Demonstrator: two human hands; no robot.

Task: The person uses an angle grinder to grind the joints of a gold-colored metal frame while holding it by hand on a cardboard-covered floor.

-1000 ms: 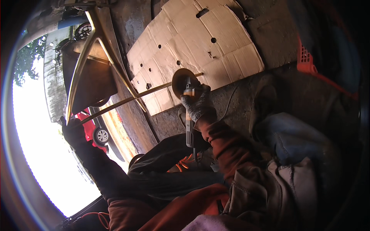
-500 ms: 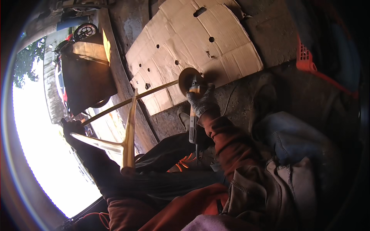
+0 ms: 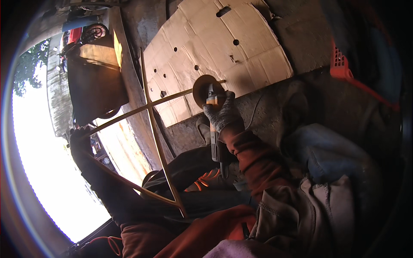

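My right hand (image 3: 223,114), in a grey knitted glove, is wrapped round the angle grinder (image 3: 216,144). Its wide round disc (image 3: 202,89) lies against the far part of a thin brass-coloured metal frame (image 3: 149,105), whose tip pokes out past the disc. Over at the left, my left hand (image 3: 80,135) is closed round the other end of the same bar. A crossing bar runs from the cardboard's edge down toward my lap, where a further bar joins it. The left fingers are dark and partly hidden.
A large sheet of cardboard (image 3: 206,47) with holes lies on the ground ahead. A red plastic crate (image 3: 340,64) is at the right. A dark covered object (image 3: 97,86) and a wheel (image 3: 94,32) stand at the far left. Orange cord or laces (image 3: 206,178) show near my legs.
The frame has turned in my left hand, so its crossing bar now stretches farther both ahead and toward my lap. My right hand and the grinder have shifted slightly left along the bar.
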